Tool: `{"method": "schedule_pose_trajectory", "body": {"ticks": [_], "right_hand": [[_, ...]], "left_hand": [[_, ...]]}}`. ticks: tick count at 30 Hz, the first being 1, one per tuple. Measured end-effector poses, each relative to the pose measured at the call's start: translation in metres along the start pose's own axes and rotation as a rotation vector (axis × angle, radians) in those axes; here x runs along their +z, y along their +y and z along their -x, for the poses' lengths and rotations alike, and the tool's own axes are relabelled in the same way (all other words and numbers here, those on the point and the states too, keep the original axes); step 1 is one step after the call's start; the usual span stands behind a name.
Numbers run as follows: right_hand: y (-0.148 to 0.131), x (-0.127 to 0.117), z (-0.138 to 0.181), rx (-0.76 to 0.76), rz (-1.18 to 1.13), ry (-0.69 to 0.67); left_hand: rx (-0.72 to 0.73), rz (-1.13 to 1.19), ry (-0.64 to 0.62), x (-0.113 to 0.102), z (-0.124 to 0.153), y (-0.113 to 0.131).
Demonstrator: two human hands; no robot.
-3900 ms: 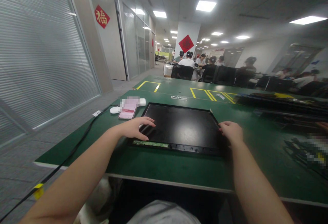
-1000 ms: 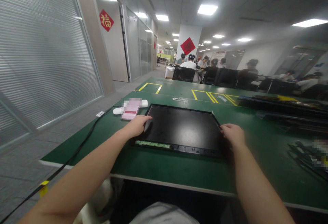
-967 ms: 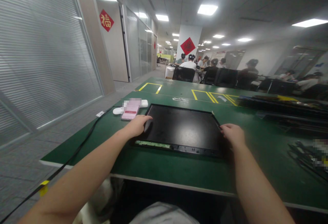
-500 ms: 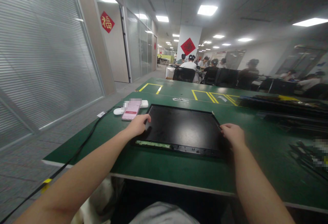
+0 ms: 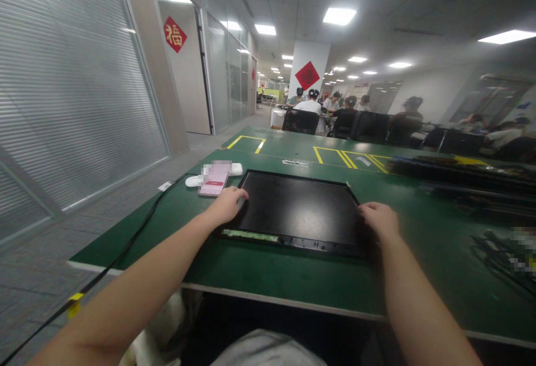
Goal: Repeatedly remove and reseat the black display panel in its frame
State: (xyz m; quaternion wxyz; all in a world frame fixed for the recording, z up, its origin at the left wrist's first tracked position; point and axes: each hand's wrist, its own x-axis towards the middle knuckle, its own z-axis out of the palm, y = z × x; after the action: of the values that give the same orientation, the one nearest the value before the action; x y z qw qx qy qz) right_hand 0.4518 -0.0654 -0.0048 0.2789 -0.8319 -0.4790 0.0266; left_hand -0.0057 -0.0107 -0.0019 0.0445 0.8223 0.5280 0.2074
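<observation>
Nearest us, one green board (image 5: 250, 236) runs along the left part of the near rim of one black screen (image 5: 293, 204), which lies face up on the table (image 5: 272, 276) between our two hands. Our left hand (image 5: 225, 205) has its fingers curled in close on the left edge; our right hand (image 5: 382, 220) has thumb and fingers pinched nearly together on the right edge. The undersides are hidden, so how firmly either grips we cannot tell.

We judge the screen fairly light for its breadth, stiff but fragile, its face smooth and apt to slip or smudge. It is best held by opposite side rims, off the face and the bare board.

Past the left hand lie one phone (image 5: 214, 185) and two white cases (image 5: 193, 181). On the right we see a bundle of wires (image 5: 498, 251) and, beyond it, one dark stack (image 5: 444, 167), too blurred to count. Farther off sit at least five people (image 5: 307, 104), and two large red diamonds (image 5: 307, 76) hang on the door and pillar.
</observation>
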Motion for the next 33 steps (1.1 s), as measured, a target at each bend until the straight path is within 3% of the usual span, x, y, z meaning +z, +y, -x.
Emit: {"method": "schedule_pose_trajectory", "body": {"ticks": [10, 24, 29, 33], "right_hand": [[-0.011, -0.008, 0.006, 0.090, -0.042, -0.054], [-0.012, -0.008, 0.007, 0.108, -0.063, -0.077], [-0.012, -0.008, 0.007, 0.069, -0.023, -0.057], [-0.013, -0.008, 0.006, 0.073, -0.022, -0.064]], "left_hand": [[-0.118, -0.020, -0.035, 0.006, -0.001, -0.001], [-0.141, -0.079, -0.069, 0.005, -0.003, -0.003], [-0.121, -0.025, -0.035, -0.001, -0.002, 0.000], [-0.204, 0.058, -0.019, -0.007, -0.001, 0.003]]}}
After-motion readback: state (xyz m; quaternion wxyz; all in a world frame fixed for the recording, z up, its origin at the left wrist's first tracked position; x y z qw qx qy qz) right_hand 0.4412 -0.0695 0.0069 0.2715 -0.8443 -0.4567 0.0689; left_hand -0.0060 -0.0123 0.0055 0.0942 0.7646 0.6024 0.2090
